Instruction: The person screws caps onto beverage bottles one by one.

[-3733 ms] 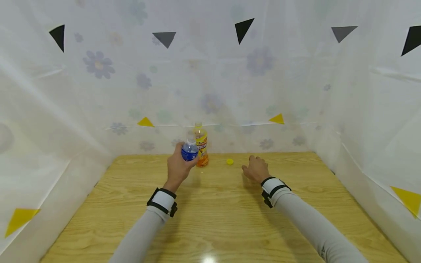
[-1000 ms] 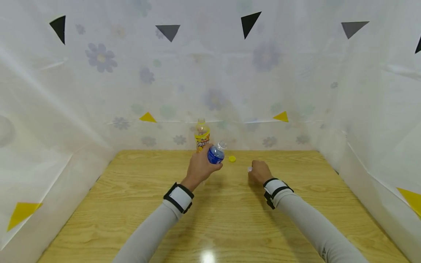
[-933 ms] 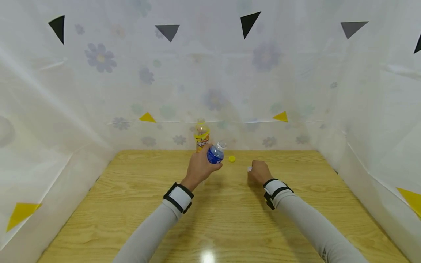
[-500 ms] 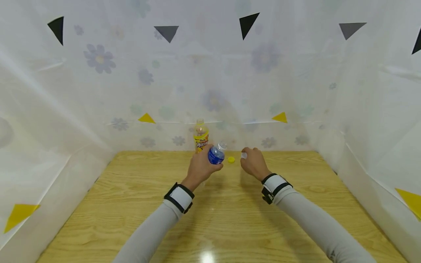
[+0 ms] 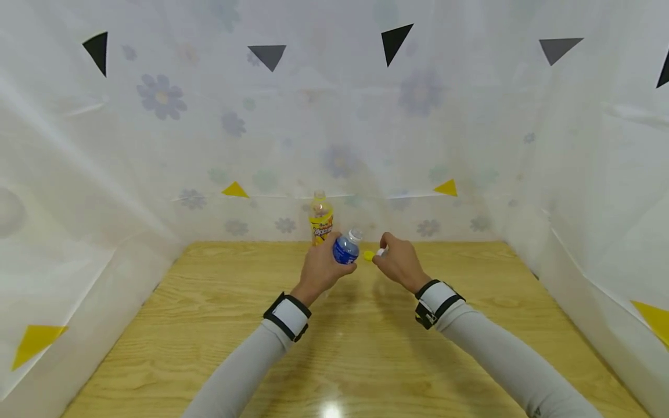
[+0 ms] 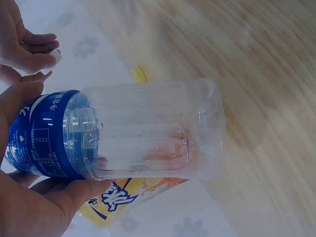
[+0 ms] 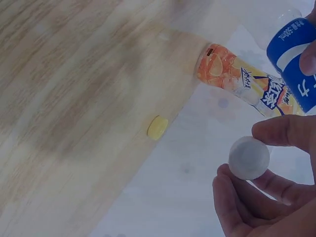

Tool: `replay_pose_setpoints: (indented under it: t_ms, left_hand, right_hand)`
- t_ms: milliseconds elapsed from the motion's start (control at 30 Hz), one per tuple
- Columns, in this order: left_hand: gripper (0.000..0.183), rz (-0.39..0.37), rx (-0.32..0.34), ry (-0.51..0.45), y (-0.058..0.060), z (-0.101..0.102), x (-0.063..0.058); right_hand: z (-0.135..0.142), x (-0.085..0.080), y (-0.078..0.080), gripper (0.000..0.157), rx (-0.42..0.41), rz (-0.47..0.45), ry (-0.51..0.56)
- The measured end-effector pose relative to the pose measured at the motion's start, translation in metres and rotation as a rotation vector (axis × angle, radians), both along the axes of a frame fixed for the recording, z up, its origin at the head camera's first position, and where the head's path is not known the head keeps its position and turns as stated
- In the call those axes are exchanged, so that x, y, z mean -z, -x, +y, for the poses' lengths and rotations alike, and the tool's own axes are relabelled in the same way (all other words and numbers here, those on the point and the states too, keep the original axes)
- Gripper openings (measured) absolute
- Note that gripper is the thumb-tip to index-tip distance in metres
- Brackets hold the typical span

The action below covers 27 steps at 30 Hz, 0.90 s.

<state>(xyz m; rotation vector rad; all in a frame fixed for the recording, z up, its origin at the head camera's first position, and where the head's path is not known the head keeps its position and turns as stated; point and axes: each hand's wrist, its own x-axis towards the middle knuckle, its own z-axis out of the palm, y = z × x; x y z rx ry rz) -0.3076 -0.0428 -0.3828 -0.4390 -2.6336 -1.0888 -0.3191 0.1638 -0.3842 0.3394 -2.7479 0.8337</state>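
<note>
My left hand [image 5: 320, 271] grips a clear plastic bottle with a blue label [image 5: 345, 249], tilted so its uncapped mouth leans right. In the left wrist view the lower part of this bottle [image 6: 143, 131] looks drained, with drops on its wall. Between thumb and fingers, my right hand [image 5: 402, 265] pinches a white bottle cap [image 7: 249, 158], just right of that bottle's mouth. Behind the left hand stands an iced tea bottle [image 5: 321, 223] with a yellow label and no cap; its lower part is hidden in the head view.
A yellow bottle cap [image 7: 158, 128] lies on the wooden table [image 5: 334, 348] near its back edge, between the two hands in the head view. White flowered sheeting [image 5: 334, 116] rises behind the table and along both sides.
The left hand has carried the blue-labelled bottle rightward from in front of the tea bottle and tilted it. The right hand now holds the white cap and has moved left, toward that bottle's mouth.
</note>
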Motion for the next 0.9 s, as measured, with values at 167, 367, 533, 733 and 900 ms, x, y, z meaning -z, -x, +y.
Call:
replay_pose_setpoints:
  t_ms: [167,367,533,733,900]
  left_hand:
    - [0.066,0.009,-0.002,0.003,-0.0005,0.0011,0.0006]
    - [0.065,0.006,0.000,0.002,0.0000,0.0007,-0.0015]
    - [0.066,-0.016,-0.001,-0.002,-0.0011,0.0002,-0.0033]
    - [0.066,-0.006,0.001,0.005,-0.0008,-0.0007,-0.0026]
    - [0.066,0.023,0.008,0.015,-0.0001,-0.0004,-0.0018]
  right_hand:
    - [0.0017,0.0043,-0.0007,0.021,-0.025,0.011,-0.027]
    - [0.0015,0.0032,-0.0014,0.020,-0.022,-0.083,-0.043]
    - [0.0021,0.0043,-0.0010,0.031,-0.033,-0.124,-0.050]
    - [0.0026,0.0088,-0.0024,0.013,-0.056,-0.111,-0.050]
    - [0.0036,0.0108,-0.0023,0.017,-0.068,-0.122,-0.039]
